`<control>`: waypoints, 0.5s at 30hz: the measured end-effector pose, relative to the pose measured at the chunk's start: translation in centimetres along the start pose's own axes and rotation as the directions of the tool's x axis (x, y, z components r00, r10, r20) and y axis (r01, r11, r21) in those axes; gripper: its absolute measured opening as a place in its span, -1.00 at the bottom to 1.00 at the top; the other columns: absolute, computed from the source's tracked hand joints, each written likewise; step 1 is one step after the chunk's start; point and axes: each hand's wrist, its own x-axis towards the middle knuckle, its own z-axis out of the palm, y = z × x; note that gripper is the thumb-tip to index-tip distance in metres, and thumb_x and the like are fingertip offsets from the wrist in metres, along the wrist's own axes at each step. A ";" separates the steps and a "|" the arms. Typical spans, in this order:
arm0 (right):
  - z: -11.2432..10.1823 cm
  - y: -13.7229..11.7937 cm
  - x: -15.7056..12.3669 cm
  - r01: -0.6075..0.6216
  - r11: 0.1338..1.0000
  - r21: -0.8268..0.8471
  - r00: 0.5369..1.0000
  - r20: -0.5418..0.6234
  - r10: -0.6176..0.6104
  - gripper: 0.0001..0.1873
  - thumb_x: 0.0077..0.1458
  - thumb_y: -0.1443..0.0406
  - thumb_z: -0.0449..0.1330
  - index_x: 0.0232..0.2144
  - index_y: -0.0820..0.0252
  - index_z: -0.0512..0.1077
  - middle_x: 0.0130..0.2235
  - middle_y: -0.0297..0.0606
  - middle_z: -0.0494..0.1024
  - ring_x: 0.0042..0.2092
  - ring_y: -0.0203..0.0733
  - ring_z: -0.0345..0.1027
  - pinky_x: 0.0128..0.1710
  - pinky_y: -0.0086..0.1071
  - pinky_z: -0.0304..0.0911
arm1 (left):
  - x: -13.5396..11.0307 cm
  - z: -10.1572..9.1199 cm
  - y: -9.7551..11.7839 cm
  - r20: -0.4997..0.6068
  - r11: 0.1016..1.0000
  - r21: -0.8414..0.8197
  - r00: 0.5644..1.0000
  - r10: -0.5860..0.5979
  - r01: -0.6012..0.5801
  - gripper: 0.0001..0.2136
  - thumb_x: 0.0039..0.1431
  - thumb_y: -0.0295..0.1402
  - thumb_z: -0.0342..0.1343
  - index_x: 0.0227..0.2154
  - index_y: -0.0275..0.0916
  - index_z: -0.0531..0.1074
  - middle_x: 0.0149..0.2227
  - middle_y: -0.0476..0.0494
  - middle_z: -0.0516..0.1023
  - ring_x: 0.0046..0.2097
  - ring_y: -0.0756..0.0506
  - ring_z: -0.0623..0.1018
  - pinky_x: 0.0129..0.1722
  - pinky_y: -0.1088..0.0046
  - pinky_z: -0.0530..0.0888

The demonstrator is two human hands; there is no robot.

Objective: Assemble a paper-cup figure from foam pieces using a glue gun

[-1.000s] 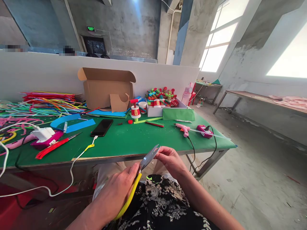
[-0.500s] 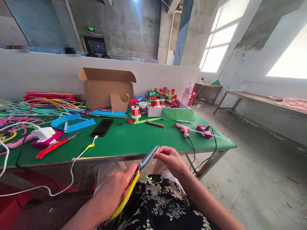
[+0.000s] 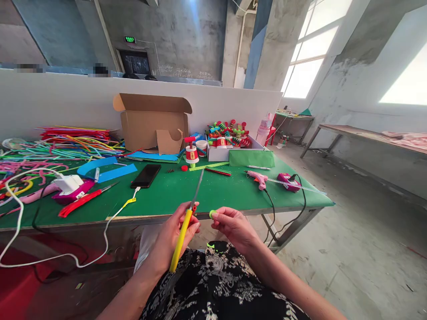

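Observation:
My left hand (image 3: 173, 233) is closed around yellow-handled scissors (image 3: 187, 218), blades closed and pointing up and away over the table edge. My right hand (image 3: 233, 226) pinches a small green round piece (image 3: 212, 214) between thumb and fingers, just right of the scissors. Both hands hover above my lap in front of the green table (image 3: 173, 195). A small green scrap (image 3: 209, 245) lies on my patterned clothing.
The table holds a black phone (image 3: 146, 175), red scissors (image 3: 83, 199), a pink glue gun (image 3: 257, 179) with cable, an open cardboard box (image 3: 151, 122), a white box of finished toys (image 3: 228, 140), pipe cleaners (image 3: 63, 144) and a white charger (image 3: 68, 183). Bare concrete floor lies at right.
The scissors swung from lying slanted against my right hand's fingers to pointing upward, blades closed. My right hand now shows a small green round piece. The view shifted slightly.

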 end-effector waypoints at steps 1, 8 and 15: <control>-0.1 0.0 0.0 0.012 1.000 -0.021 1.000 0.012 -0.012 -0.66 -0.42 0.20 0.55 -0.63 0.20 0.50 -0.56 -0.44 0.47 -0.50 -0.40 0.31 -0.35 -0.46 0.26 | -0.1 0.0 0.1 0.031 0.997 0.073 0.999 0.008 -0.010 -0.60 0.17 -0.23 0.00 0.07 -0.19 0.27 -0.34 -0.04 0.52 -0.30 -0.07 0.58 -0.21 0.37 0.52; -0.8 -0.8 -0.4 0.236 0.952 -0.193 0.971 0.097 -0.221 -0.75 -0.25 0.17 0.48 -0.58 0.15 0.53 -0.47 -0.37 0.56 -0.37 -0.28 0.37 -0.23 -0.37 0.25 | -1.6 -2.1 -0.3 0.339 0.867 0.439 0.937 0.081 -0.234 -0.55 0.24 -0.34 -0.10 0.20 -0.16 0.19 0.15 -0.28 0.43 0.12 -0.21 0.48 0.10 0.21 0.42; -0.4 -1.5 -1.0 0.306 0.924 -0.228 0.943 0.204 -0.262 -0.79 -0.19 0.16 0.46 -0.55 0.14 0.56 -0.33 -0.30 0.61 -0.26 -0.20 0.42 -0.09 -0.29 0.26 | -2.5 -3.6 0.8 0.431 0.796 0.540 0.902 0.018 -0.273 -0.53 0.27 -0.39 -0.17 0.25 -0.16 0.13 0.12 -0.28 0.46 0.04 -0.22 0.54 0.05 0.20 0.46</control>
